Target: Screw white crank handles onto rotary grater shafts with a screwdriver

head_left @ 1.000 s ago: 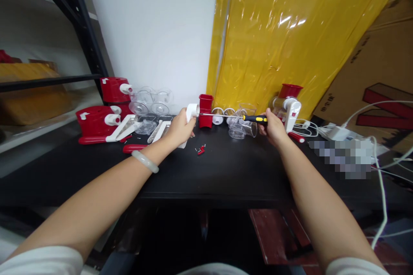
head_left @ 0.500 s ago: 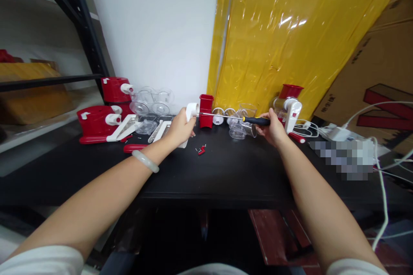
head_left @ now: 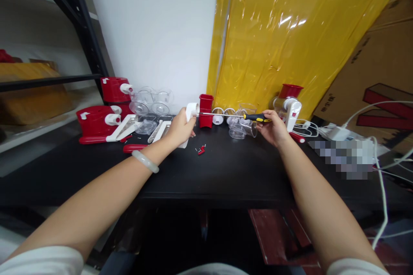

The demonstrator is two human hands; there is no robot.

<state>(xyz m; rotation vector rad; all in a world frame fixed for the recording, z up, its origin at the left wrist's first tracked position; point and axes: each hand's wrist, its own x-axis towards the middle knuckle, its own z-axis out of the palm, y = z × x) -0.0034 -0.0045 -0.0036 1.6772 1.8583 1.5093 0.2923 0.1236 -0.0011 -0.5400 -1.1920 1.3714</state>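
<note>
My left hand (head_left: 181,127) is closed around a white plastic part (head_left: 192,111) with a round, tube-like end that faces right. In my right hand (head_left: 272,128) is a screwdriver (head_left: 256,117) with a black and yellow handle, held level by the fingers. Its long metal shaft points left and the tip reaches the opening of the white part; the exact contact is hidden. Below my left hand, a small red piece (head_left: 201,150) and several tiny screws lie on the black table (head_left: 226,172). Behind the shaft stands a red hopper (head_left: 205,111).
Red grater bodies (head_left: 93,122) and clear plastic parts (head_left: 146,124) stand at the left. Grater drums (head_left: 218,116) and clear housings (head_left: 238,129) sit behind the screwdriver. An assembled red-and-white grater (head_left: 292,109), white cables (head_left: 383,197) and a cardboard box (head_left: 371,81) are at the right.
The screwdriver handle has turned about its length, so more yellow shows. My right fingers have shifted their grip on it. The left hand and white part have stayed in place.
</note>
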